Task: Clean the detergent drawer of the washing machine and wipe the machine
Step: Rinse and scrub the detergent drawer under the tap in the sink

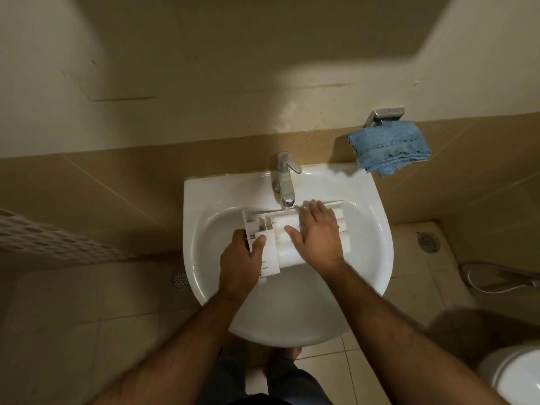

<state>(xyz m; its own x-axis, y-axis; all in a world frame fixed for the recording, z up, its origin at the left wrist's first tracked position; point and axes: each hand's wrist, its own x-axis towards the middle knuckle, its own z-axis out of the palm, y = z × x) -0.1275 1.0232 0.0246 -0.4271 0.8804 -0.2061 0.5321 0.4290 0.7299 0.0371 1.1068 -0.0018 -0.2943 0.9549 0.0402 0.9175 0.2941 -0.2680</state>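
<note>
Room: a bathroom with beige tiled floor and walls, seen from above, the person standing at a white wall-hung sink (377, 229).
Nearest: the person's two bare forearms reach up from the bottom edge over the basin.
Toilet: a white rim (514, 375) shows at the lower right corner.
Left hand: the left hand (241, 258) grips the left end of the detergent drawer, thumb curled over its front panel.
Detergent drawer: the white detergent drawer (280, 229) lies across the sink bowl, its long side running left to right, its far edge under the tap spout.
Right hand: the right hand (317, 232) lies flat on top of the drawer with fingers straight and spread; the fingertips are blurred.
Tap: a chrome tap (285, 178) stands on the back rim of the sink, with a thin stream of water falling onto the drawer.
Floor drains: one round drain (178, 278) left of the sink, another (428, 242) to the right.
Hose: a chrome spray hose (502, 277) lies against the right wall.
Cloth: a blue cloth (388, 149) hangs from a metal wall holder (384, 116) beyond the sink's right corner.
Left edge: part of a white perforated basket (49, 238).
</note>
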